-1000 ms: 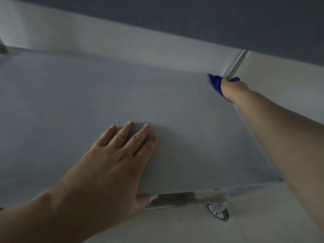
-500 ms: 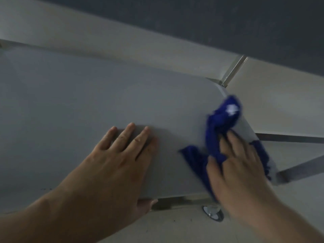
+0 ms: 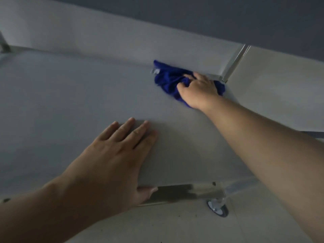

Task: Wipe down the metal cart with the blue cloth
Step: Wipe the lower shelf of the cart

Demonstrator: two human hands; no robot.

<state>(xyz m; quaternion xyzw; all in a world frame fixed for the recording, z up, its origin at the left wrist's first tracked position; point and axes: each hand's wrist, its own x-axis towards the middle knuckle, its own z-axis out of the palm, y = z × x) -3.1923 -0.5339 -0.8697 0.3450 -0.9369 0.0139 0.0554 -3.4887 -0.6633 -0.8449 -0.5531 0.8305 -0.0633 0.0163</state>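
Metal cart (image 3: 70, 102) is standing on a pale floor (image 3: 175, 228), its flat grey top taking up most of the view, with a caster wheel (image 3: 218, 206) showing under the near right corner. The top is bearing the blue cloth (image 3: 166, 79), which is lying bunched and creased near the far right corner, just beside the upright post (image 3: 235, 64) and reaching the far edge of the surface. A small pale tag (image 3: 156, 71) is showing at the cloth's left end. The right hand (image 3: 198, 90) is reaching across on an outstretched arm and gripping the cloth, its fingers curling into the folds and pressing the fabric onto the metal. The left hand (image 3: 114, 155) is resting flat on the near part of the top, well apart from the cloth, its fingers lying straight and slightly spread while the thumb is hooking over the near edge.
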